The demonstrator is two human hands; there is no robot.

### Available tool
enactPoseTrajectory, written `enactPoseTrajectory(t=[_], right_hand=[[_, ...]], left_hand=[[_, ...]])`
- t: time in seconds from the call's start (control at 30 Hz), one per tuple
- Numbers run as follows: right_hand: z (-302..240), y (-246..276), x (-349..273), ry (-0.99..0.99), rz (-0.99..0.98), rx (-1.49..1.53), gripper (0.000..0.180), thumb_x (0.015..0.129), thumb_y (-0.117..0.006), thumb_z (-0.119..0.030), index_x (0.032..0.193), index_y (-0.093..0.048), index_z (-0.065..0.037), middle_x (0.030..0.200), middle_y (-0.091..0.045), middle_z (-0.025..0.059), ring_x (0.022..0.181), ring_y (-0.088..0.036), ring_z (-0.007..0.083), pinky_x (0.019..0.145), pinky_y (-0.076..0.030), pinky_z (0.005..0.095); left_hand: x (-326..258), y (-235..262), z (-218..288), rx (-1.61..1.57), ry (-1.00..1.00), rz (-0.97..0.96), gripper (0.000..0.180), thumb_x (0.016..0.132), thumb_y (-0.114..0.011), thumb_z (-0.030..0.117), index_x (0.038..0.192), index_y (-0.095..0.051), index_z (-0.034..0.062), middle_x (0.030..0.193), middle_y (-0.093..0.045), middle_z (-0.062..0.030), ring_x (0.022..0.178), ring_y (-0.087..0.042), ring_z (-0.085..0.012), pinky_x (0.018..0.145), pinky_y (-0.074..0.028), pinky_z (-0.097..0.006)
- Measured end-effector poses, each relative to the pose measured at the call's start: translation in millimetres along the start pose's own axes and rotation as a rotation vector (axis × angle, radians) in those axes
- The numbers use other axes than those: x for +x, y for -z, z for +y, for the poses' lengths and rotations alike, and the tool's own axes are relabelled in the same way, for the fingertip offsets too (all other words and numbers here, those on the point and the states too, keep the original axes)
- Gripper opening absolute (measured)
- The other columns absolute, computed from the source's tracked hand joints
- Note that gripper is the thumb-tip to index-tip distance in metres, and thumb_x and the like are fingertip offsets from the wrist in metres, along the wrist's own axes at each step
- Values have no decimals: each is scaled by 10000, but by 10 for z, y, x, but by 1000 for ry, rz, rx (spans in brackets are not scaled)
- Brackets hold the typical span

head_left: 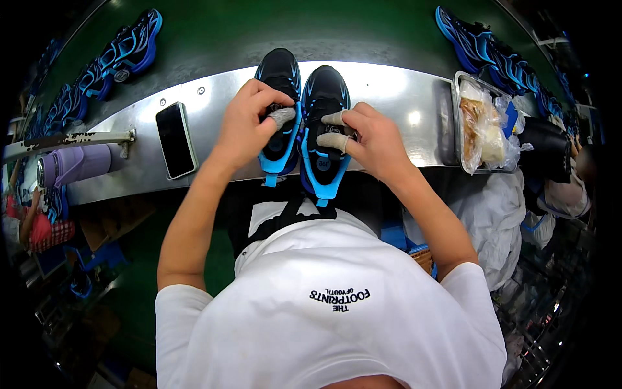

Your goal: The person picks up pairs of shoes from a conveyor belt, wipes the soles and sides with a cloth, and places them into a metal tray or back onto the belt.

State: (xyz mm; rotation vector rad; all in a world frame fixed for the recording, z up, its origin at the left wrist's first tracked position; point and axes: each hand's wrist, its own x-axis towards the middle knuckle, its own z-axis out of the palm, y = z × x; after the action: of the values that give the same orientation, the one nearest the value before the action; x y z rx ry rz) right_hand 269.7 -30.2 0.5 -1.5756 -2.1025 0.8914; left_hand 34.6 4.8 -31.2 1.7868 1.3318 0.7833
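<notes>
Two black sneakers with bright blue trim stand side by side on the metal ledge, toes pointing away from me. My left hand (249, 122) is closed at the lacing and tongue of the left sneaker (278, 68), its thumb in a grey finger cot. On the right sneaker (326, 87), my right hand (374, 137) grips around the tongue and collar, with beige cots on its thumb and forefinger. The fingers partly cover both shoe openings, so exactly what each pinches is hard to see. Blue heel tabs face me over the ledge's near edge.
Left of the shoes lies a phone (175, 141), near a lilac flask (74, 165) and a worn metal bar (71, 144). A metal tray (459, 123) of plastic-wrapped items sits right. More sneakers (131, 47) line the green belt (311, 29) on both sides.
</notes>
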Motion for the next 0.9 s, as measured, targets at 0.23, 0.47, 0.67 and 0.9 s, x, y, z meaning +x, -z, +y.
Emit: enactPoseTrajectory(t=[0.23, 0.47, 0.67, 0.9], right_hand=[[59, 99, 66, 76, -137, 164, 342, 751, -781, -253, 1062, -714, -128, 821, -551, 102, 754, -578, 253, 705, -493, 337], [23, 168, 64, 74, -184, 217, 356, 754, -775, -219, 1102, -715, -176, 846, -528, 89, 772, -560, 235, 738, -489, 330], [5, 11, 10, -35, -114, 60, 382, 754, -770, -225, 1129, -707, -183, 870, -533, 86, 809, -561, 224, 751, -487, 321], [59, 102, 57, 33, -154, 164, 365, 749, -780, -249, 1089, -712, -133, 861, -551, 84, 798, -575, 229, 725, -484, 315]], left_hand=[[-6, 2, 22, -5, -75, 27, 345, 784, -638, 2, 1121, -666, 70, 917, -584, -18, 788, -486, -145, 758, -424, -264], [28, 92, -185, -117, -216, -115, 296, 773, -664, 38, 1069, -654, 46, 994, -634, -54, 869, -536, -175, 782, -448, -294], [-18, 28, -16, -26, -168, 38, 333, 757, -625, -2, 1086, -643, 38, 1005, -612, -51, 852, -520, -167, 768, -444, -282], [-177, 36, 284, 231, -258, 219, 302, 766, -569, -30, 1055, -641, 19, 974, -622, -84, 922, -602, -217, 787, -474, -301]])
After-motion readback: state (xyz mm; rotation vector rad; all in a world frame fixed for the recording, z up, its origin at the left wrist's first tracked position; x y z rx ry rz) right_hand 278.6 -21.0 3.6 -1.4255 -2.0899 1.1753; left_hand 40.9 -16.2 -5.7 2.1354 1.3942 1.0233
